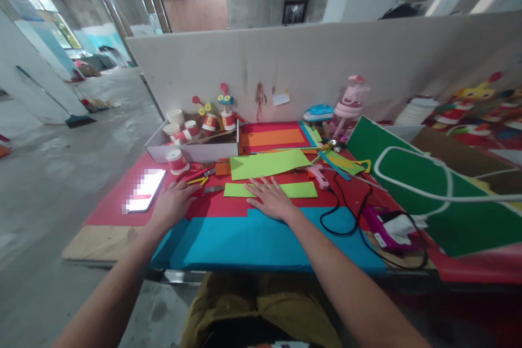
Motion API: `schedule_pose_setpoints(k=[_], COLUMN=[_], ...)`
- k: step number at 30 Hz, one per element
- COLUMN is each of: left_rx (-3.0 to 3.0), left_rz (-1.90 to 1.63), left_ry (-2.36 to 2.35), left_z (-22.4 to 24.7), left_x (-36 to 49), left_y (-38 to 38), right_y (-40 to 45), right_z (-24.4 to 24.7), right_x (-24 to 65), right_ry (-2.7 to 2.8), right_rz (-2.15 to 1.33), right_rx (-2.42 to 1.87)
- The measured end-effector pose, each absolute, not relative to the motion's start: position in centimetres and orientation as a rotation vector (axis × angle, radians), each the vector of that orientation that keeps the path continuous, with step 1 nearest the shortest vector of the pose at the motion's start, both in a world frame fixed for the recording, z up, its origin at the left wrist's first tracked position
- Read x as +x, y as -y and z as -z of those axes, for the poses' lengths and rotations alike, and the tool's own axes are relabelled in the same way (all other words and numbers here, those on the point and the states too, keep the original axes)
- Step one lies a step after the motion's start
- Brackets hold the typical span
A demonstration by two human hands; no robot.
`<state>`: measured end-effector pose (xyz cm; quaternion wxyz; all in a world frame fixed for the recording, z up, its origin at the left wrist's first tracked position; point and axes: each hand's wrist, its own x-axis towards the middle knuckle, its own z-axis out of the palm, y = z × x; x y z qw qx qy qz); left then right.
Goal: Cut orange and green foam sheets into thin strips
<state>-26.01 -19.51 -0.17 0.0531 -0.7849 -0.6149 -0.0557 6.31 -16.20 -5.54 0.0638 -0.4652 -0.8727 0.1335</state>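
My right hand (269, 199) lies flat with fingers spread, pressing on a narrow lime-green paper strip (302, 190). A wider lime-green sheet (271, 163) with a slightly lifted right edge lies just beyond it. My left hand (176, 202) rests on the red sheet with its fingers stretched out, between a lit phone (145, 191) and a yellow-handled tool (199, 180). A thin grey tool (214, 189) lies between that hand and the strip. To the right of the strip is a pink glue gun (318, 176) with a black cord.
A white box (196, 151) holds paper cups and cup figures; one red-and-white cup (176, 162) stands before it. On the right are a purple power strip (385, 228), a white cable (408, 191) and a tilted green board (460, 217). A pale partition (302, 70) closes the back.
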Motion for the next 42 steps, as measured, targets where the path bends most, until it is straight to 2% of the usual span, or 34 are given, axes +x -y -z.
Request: schedule_pose_setpoints(k=[30, 36, 42], left_rx=[-2.508, -2.582, -2.62], left_rz=[0.217, 0.246, 0.314], left_ry=[1.826, 1.799, 1.761], left_z=[2.0, 2.7, 3.5], left_x=[-25.7, -26.1, -26.7], left_y=[19.2, 18.5, 18.4], right_y=[16.7, 16.9, 16.8], right_z=[5.5, 5.3, 5.4], right_x=[5.9, 5.3, 5.2], right_ry=[2.599, 2.691, 2.696], right_rz=[-0.306, -0.489, -0.509], right_rx=[-1.299, -1.182, -1.206])
